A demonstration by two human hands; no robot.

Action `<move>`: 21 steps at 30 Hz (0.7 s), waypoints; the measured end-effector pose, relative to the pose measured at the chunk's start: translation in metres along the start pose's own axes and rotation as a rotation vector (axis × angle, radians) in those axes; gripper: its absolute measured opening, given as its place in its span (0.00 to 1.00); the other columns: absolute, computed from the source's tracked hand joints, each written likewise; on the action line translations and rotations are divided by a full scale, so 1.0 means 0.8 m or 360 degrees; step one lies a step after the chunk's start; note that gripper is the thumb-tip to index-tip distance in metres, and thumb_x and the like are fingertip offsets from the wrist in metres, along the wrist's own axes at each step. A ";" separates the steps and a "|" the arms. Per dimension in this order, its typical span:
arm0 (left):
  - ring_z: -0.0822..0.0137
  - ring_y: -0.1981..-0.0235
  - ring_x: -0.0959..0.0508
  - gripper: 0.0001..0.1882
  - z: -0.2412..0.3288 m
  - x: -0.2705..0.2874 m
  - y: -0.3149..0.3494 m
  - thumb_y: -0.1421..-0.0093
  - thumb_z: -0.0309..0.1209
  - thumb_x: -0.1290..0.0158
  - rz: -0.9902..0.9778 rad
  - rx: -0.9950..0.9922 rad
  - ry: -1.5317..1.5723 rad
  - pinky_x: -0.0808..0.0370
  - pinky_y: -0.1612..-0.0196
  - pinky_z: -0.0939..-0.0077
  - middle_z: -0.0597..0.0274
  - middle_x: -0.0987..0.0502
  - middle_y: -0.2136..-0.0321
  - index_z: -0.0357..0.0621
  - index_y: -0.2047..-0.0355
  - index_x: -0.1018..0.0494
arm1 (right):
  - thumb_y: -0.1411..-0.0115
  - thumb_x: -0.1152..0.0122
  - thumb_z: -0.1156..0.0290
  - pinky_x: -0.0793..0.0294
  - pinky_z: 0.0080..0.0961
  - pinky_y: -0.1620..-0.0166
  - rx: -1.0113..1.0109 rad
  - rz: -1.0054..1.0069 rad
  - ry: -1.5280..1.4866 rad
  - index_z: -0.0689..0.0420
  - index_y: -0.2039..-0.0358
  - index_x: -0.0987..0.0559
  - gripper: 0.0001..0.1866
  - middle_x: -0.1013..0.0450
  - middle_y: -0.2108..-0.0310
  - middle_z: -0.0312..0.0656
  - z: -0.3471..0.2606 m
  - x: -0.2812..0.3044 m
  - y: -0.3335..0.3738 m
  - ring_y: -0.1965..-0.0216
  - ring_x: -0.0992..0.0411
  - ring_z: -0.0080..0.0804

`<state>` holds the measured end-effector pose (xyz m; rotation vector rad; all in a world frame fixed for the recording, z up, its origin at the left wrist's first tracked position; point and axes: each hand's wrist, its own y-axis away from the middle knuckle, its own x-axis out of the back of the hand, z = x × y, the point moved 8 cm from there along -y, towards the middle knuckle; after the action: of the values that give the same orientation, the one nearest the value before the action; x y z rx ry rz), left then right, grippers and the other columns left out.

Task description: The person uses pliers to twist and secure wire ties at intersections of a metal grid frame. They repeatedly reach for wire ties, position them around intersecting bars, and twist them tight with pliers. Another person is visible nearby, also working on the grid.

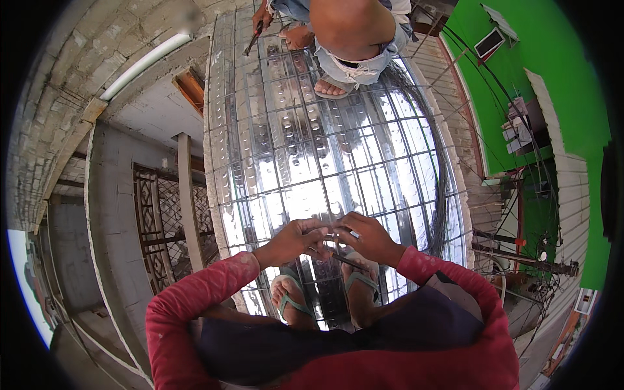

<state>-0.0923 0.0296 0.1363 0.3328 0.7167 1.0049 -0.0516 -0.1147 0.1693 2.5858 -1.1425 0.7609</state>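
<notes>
My left hand (297, 239) and my right hand (368, 237) meet low over a grid of steel bars (323, 177), fingertips nearly touching. The left fingers are closed in a pinch; whatever they hold is too small to make out. Curled fingers also close my right hand, and a thin dark rod (351, 262) sticks out beneath it; its kind is unclear. Something pale, like a ring or wrap, shows on a right finger. Under the bars lies shiny ribbed metal decking (292, 153). My feet in green flip-flops (286, 296) stand on it.
Another person (351, 39) crouches at the far end, a hand on dark-red-handled pliers (255, 38). A bundle of black wire (441, 195) curves along the right edge. Beyond both deck edges are drops, with a block wall (117, 175) left and tangled cables (539, 250) right.
</notes>
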 end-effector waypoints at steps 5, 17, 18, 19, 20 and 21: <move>0.72 0.74 0.26 0.20 -0.013 0.014 0.006 0.27 0.44 0.53 0.0176 0.0008 0.0448 0.20 0.64 0.70 0.69 0.30 0.75 0.37 0.51 0.29 | 0.35 0.38 0.71 0.21 0.30 0.54 -0.0344 0.0110 -0.0335 0.62 0.55 0.21 0.10 0.21 0.60 0.44 0.022 0.005 -0.003 0.58 0.20 0.32; 0.72 0.70 0.27 0.17 0.022 0.010 0.009 0.27 0.40 0.55 0.0183 -0.0384 -0.1328 0.28 0.60 0.70 0.57 0.23 0.73 0.38 0.53 0.24 | 0.39 0.38 0.66 0.25 0.39 0.59 -0.0194 -0.0417 0.0041 0.60 0.61 0.23 0.11 0.23 0.68 0.49 0.026 0.024 -0.003 0.65 0.23 0.49; 0.71 0.71 0.26 0.17 0.013 0.018 0.006 0.27 0.39 0.54 0.0193 -0.0423 -0.1281 0.27 0.61 0.69 0.56 0.21 0.72 0.38 0.52 0.24 | 0.39 0.38 0.65 0.24 0.38 0.59 -0.0167 -0.0426 0.0014 0.60 0.60 0.23 0.13 0.22 0.66 0.50 0.029 0.020 -0.003 0.63 0.22 0.48; 0.71 0.71 0.26 0.18 0.020 0.013 0.013 0.27 0.40 0.55 0.0232 -0.0418 -0.1220 0.27 0.61 0.68 0.57 0.21 0.72 0.38 0.52 0.24 | 0.39 0.37 0.64 0.24 0.38 0.58 -0.0154 -0.0432 -0.0014 0.61 0.59 0.23 0.14 0.21 0.65 0.50 0.033 0.020 0.001 0.62 0.21 0.47; 0.73 0.72 0.28 0.18 0.015 0.025 0.016 0.27 0.40 0.55 0.0307 -0.0444 -0.1190 0.28 0.63 0.70 0.61 0.23 0.74 0.38 0.52 0.24 | 0.38 0.36 0.62 0.22 0.36 0.55 -0.0274 -0.0488 -0.0205 0.60 0.51 0.23 0.19 0.20 0.59 0.50 0.036 0.020 0.001 0.59 0.20 0.44; 0.75 0.73 0.30 0.18 0.009 0.037 0.022 0.27 0.40 0.55 0.0385 -0.0467 -0.1158 0.30 0.65 0.71 0.64 0.25 0.76 0.39 0.52 0.23 | 0.37 0.36 0.61 0.21 0.36 0.54 -0.0436 -0.0454 -0.0332 0.60 0.45 0.25 0.23 0.21 0.55 0.50 0.040 0.029 0.001 0.57 0.19 0.42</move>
<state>-0.0886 0.0644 0.1396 0.4960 -0.1328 1.1005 -0.0276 -0.1423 0.1547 2.5539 -0.8307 0.2583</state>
